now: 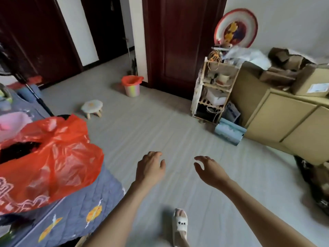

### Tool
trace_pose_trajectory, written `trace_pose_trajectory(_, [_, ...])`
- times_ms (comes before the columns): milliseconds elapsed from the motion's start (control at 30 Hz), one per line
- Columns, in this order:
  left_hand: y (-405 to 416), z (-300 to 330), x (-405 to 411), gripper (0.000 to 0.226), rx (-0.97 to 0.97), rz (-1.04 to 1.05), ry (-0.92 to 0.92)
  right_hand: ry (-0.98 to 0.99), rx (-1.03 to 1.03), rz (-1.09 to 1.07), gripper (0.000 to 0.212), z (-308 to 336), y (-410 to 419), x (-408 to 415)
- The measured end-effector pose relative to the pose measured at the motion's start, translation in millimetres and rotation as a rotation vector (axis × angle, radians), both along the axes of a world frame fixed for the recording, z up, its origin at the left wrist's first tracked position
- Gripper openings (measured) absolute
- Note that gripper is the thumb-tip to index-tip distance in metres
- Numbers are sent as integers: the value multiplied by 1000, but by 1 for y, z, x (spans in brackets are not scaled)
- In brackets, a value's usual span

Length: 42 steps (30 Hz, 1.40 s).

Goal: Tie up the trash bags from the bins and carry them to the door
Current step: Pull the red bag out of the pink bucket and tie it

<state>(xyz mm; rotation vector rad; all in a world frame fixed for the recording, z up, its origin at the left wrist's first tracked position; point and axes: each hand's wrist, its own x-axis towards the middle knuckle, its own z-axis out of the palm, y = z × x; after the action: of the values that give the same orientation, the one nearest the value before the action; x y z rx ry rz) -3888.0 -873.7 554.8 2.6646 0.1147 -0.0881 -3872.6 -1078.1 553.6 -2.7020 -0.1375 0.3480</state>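
Pale grey flooring [160, 122] fills the room, with dark red doors [179, 41] standing at twelve o'clock. We hold both forearms out ahead of us over the bare floor, palms down. Our left hand [150, 169] reaches toward twelve o'clock, fingers loosely curled downward and holding nothing. Our right hand [210, 171], just beside it at three o'clock, has its fingers relaxed and slightly spread, thumb apart, also touching nothing. A small trash bin [132, 86] lined with an orange bag stands far off at twelve o'clock, beside the door frame; we cannot tell what is inside it. At nine o'clock a large orange plastic bag [53, 161] rests on a grey quilted bedcover [74, 216], its mouth gaping, with something dark showing in the opening. A little round stool [92, 106] stands at eleven o'clock. At two o'clock a wooden rack [211, 91] holds assorted clutter, and cardboard boxes [277, 107] are stacked beside it. One sandalled foot [180, 227] shows at six o'clock.
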Motion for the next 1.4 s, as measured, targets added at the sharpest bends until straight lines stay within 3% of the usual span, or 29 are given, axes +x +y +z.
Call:
trace_pose_trajectory(267, [91,14,276,35,-58,147,17,32,124,42,27,-6,101,304])
trace_pose_trajectory(333, [113,30,306,35,-96,205,6,53,126,99,28,6,129,337])
trace_pose_trajectory(600, [296,39,547,28,-60,397,-96,-10,220,240,29,20,315,599])
trace_pose_trajectory(867, [444,14,790,31,-316,454,-54,100,230,144,31,5,451,864])
trace_pose_trajectory(1200, [528,-15,1091,29,-291,264,-20,92,257,29,29,-26,542,1145])
trace_pose_trajectory(1400, [596,-7,1278,23,-282,246,20,210,251,33,31,-28,620,1332])
